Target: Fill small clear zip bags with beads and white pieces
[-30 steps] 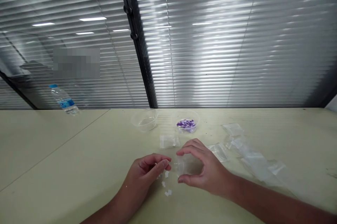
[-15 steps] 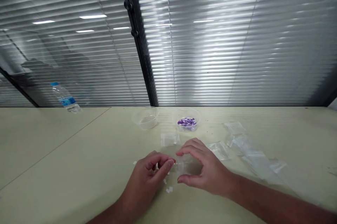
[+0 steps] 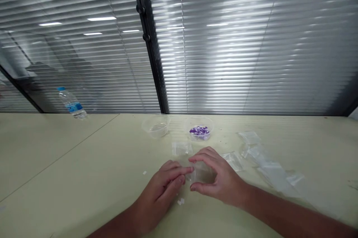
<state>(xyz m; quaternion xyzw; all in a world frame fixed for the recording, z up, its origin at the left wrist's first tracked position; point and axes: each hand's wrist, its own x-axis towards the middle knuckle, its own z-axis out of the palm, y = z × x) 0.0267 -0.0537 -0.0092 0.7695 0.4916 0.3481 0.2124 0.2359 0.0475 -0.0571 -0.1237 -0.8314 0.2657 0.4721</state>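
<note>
My right hand [image 3: 216, 176] curves in a C shape around a small clear plastic bag [image 3: 200, 173], thumb below and fingers above its mouth. Its see-through edges are hard to make out against the table. My left hand [image 3: 165, 184] has its index finger stretched out to the bag's mouth, while the other fingers are curled under and the thumb is pressed in; what lies inside them is hidden. Small white pieces [image 3: 181, 201] lie on the table just below the hands, and a single white piece [image 3: 144, 173] lies to the left.
Behind the hands stand a clear bowl [image 3: 156, 126] and another clear bowl [image 3: 208, 124] with purple and white pieces [image 3: 199, 131]. A flat clear bag [image 3: 181, 148] lies before them. More clear bags [image 3: 268, 167] spread to the right. A water bottle [image 3: 73, 105] stands far left, by the blinds.
My left index finger has straightened and reached further right, to the bag's mouth; before, it was bent toward the thumb. My right hand keeps its curved shape. The view has shifted slightly.
</note>
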